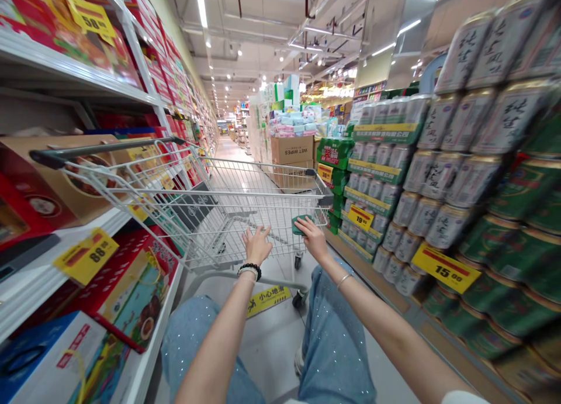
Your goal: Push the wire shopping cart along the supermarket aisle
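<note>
Item one: green cloth [300, 224], a single small piece, just right of centre in the frame, against the near wire side of the shopping cart. We judged it light, soft and pliable, unlikely to break, apt to bunch or slip along the wires; best held spread flat beneath several fingers, with its edge tucked in.

Item two: wire shopping cart [245, 194], across the middle of the frame. We judged it stiff and fairly heavy, yet easy to roll on its casters [299, 299], low centre, and so liable to creep under a push. For a hold we favoured the dark handle [105, 150], upper left of the frame, or the top rim near the black corner bumper [325, 200], right of centre; the thin wires offered a narrower grip.

Hands: we noted the right hand [312, 238] holding the cloth under bent fingers. The left hand [258, 246], at centre, was released, fingers spread, before the wire side; we could not tell whether its fingertips met the wires.

Surroundings: we listed stacked beer cans [456, 176] at right and a wet-wipes carton [292, 150] above centre.
</note>
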`<action>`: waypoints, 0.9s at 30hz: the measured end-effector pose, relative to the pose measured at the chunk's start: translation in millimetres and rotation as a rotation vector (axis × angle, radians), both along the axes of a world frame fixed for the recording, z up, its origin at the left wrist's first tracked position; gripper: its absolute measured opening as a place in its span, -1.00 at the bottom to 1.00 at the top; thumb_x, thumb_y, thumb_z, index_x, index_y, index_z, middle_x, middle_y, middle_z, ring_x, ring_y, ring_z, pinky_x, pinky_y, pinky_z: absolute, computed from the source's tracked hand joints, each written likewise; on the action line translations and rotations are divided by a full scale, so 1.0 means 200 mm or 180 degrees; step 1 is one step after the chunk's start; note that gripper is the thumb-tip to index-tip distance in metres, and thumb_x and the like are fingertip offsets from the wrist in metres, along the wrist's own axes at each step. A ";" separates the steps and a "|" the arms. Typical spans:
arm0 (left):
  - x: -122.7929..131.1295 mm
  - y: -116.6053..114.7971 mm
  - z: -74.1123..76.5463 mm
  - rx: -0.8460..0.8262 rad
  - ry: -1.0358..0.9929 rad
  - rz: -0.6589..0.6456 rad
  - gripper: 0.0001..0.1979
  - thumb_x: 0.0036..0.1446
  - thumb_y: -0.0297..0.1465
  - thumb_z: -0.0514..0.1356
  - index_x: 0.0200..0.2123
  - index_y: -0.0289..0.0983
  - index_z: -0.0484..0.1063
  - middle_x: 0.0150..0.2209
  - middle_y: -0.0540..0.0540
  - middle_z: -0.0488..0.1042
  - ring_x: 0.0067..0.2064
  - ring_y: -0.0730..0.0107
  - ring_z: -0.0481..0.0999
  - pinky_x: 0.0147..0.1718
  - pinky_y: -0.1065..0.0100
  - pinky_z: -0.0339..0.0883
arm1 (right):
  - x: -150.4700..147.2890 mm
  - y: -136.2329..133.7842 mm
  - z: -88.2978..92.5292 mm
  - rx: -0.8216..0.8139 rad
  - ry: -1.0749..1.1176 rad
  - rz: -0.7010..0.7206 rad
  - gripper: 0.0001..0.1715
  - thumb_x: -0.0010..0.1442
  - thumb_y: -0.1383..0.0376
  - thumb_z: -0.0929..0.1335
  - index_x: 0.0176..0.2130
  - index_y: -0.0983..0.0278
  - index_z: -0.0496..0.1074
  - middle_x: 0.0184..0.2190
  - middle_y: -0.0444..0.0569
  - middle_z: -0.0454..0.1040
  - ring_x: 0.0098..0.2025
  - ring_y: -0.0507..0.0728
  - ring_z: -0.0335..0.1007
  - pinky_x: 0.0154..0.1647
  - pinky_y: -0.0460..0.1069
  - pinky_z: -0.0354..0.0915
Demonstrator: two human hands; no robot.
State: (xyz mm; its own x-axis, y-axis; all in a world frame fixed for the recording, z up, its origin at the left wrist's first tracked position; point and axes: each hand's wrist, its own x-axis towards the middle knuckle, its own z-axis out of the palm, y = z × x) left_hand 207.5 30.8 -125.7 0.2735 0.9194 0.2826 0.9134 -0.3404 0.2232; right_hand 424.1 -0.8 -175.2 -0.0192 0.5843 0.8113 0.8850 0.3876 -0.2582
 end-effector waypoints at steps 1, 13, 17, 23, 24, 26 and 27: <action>0.02 -0.01 0.00 0.0017 -0.0020 0.0001 -0.36 0.04 -0.44 0.10 0.23 -0.02 0.31 0.25 -0.04 0.32 0.36 -0.18 0.04 0.29 -0.25 -0.08 | 0.00 0.00 0.02 0.0075 0.0043 -0.0010 -0.10 -0.09 0.67 0.18 0.14 0.11 0.43 0.17 -0.15 0.43 0.34 0.16 0.14 0.29 0.18 0.25; 0.09 -0.18 -0.03 0.0210 -0.0011 -0.0061 -0.35 0.04 -0.45 0.09 0.24 -0.07 0.29 0.25 -0.03 0.33 0.33 -0.25 0.07 0.27 -0.30 -0.09 | 0.00 -0.07 -0.11 0.0049 0.0243 -0.0060 -0.13 -0.11 0.65 0.17 0.10 0.13 0.47 0.13 -0.13 0.47 0.34 0.17 0.15 0.34 0.23 0.16; 0.10 -0.20 -0.05 0.0265 0.0013 -0.0066 -0.33 0.04 -0.46 0.09 0.26 -0.06 0.26 0.26 -0.06 0.32 0.34 -0.23 0.05 0.27 -0.31 -0.08 | 0.02 -0.07 0.01 0.0085 0.0218 -0.0045 -0.15 -0.07 0.64 0.17 0.11 0.12 0.45 0.16 -0.15 0.44 0.35 0.14 0.13 0.36 0.21 0.13; 0.11 -0.24 -0.05 0.0336 0.0013 -0.0076 -0.34 0.03 -0.45 0.10 0.25 -0.06 0.27 0.24 -0.07 0.34 0.32 -0.22 0.09 0.26 -0.29 -0.05 | 0.03 -0.07 -0.01 0.0112 0.0166 -0.0029 -0.20 -0.06 0.63 0.17 0.07 0.14 0.49 0.13 -0.12 0.47 0.36 0.15 0.09 0.38 0.26 0.08; 0.11 -0.25 -0.05 0.0349 0.0016 -0.0075 -0.34 0.03 -0.44 0.10 0.25 -0.06 0.28 0.24 -0.07 0.34 0.32 -0.22 0.10 0.26 -0.28 -0.05 | 0.03 -0.08 -0.04 0.0076 0.0121 0.0019 -0.21 -0.07 0.63 0.18 0.05 0.15 0.50 0.11 -0.11 0.48 0.35 0.16 0.13 0.36 0.26 0.12; 0.11 -0.26 -0.05 0.0380 0.0023 -0.0083 -0.35 0.04 -0.43 0.11 0.25 -0.06 0.28 0.23 -0.07 0.35 0.31 -0.20 0.11 0.26 -0.27 -0.06 | 0.02 -0.11 -0.07 0.0043 0.0099 0.0039 -0.21 -0.09 0.64 0.17 0.03 0.17 0.51 0.09 -0.10 0.50 0.32 0.17 0.19 0.33 0.25 0.18; 0.11 -0.27 -0.06 0.0394 0.0022 -0.0081 -0.36 0.04 -0.43 0.11 0.25 -0.06 0.29 0.23 -0.07 0.35 0.30 -0.19 0.12 0.26 -0.27 -0.06 | 0.01 -0.12 -0.06 0.0051 0.0115 0.0023 -0.20 -0.10 0.64 0.17 0.04 0.17 0.51 0.10 -0.11 0.50 0.32 0.17 0.20 0.32 0.23 0.20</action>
